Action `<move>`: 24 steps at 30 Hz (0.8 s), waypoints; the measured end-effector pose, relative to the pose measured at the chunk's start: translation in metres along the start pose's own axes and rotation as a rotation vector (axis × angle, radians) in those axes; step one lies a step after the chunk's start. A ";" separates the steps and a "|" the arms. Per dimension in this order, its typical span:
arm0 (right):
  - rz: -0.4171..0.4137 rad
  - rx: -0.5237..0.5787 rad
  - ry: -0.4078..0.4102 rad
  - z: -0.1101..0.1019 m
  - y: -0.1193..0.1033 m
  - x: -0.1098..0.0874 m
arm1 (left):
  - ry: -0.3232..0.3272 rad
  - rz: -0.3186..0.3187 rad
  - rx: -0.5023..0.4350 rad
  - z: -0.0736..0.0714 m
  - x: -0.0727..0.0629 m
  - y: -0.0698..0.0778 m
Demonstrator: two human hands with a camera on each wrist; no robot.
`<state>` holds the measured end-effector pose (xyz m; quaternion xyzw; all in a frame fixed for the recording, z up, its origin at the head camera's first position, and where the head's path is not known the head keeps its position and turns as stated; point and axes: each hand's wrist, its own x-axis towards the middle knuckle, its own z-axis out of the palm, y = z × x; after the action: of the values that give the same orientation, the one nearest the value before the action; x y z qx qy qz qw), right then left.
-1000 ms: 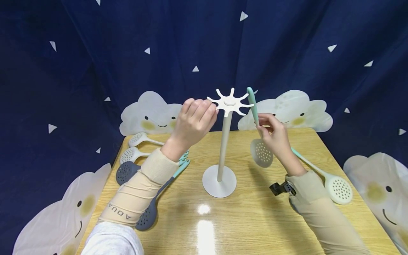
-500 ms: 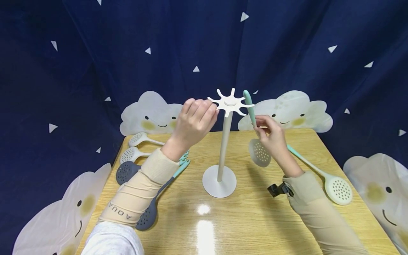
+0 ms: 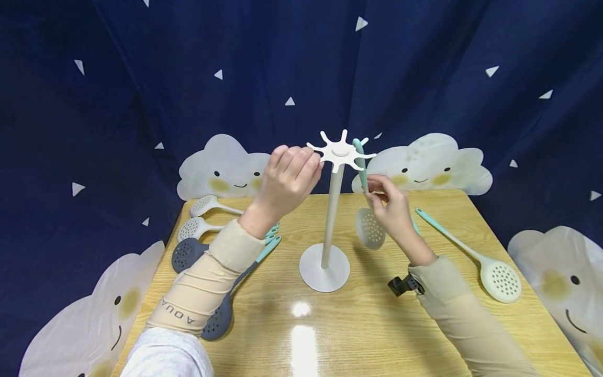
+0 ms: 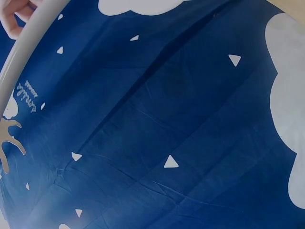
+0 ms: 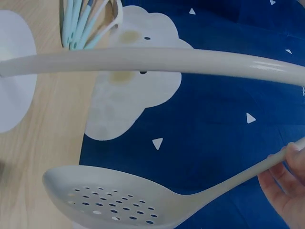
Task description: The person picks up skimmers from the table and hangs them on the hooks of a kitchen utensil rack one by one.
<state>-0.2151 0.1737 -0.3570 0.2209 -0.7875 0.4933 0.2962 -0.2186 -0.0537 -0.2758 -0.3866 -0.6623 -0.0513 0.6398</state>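
A white utensil stand (image 3: 331, 220) with a star of hooks on top stands upright mid-table. My left hand (image 3: 287, 175) grips one of its left hooks, fingers curled over it. On the other side, my right hand (image 3: 393, 207) pinches a pale skimmer (image 3: 370, 229) by its shaft, just below the mint handle. The skimmer hangs head-down above the table, and its handle top overlaps the right hooks in the head view. In the right wrist view, the perforated skimmer head (image 5: 109, 195) slopes below the stand's pole (image 5: 143, 59). The left wrist view shows the hooks (image 4: 7, 138) at its left edge.
Two white skimmers (image 3: 201, 205) and two dark grey ones (image 3: 218, 318) lie on the table's left, partly behind my left arm. A cream skimmer (image 3: 501, 281) with a mint handle lies on the right. Behind the table hangs a blue curtain (image 3: 264, 63).
My right hand has moved left and slightly down with the skimmer, bringing its handle top in among the right hooks. My left hand stays at the stand.
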 end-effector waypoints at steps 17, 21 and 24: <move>0.004 0.003 0.002 0.011 -0.037 -0.005 | -0.001 -0.007 0.005 0.001 -0.001 0.001; 0.005 0.026 -0.003 0.015 -0.037 -0.006 | -0.001 -0.012 0.004 0.000 -0.001 0.001; 0.008 0.037 -0.012 0.018 -0.036 -0.007 | -0.002 -0.014 0.003 0.000 -0.001 0.001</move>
<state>-0.1914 0.1430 -0.3441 0.2260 -0.7808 0.5078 0.2854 -0.2183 -0.0532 -0.2774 -0.3809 -0.6657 -0.0544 0.6394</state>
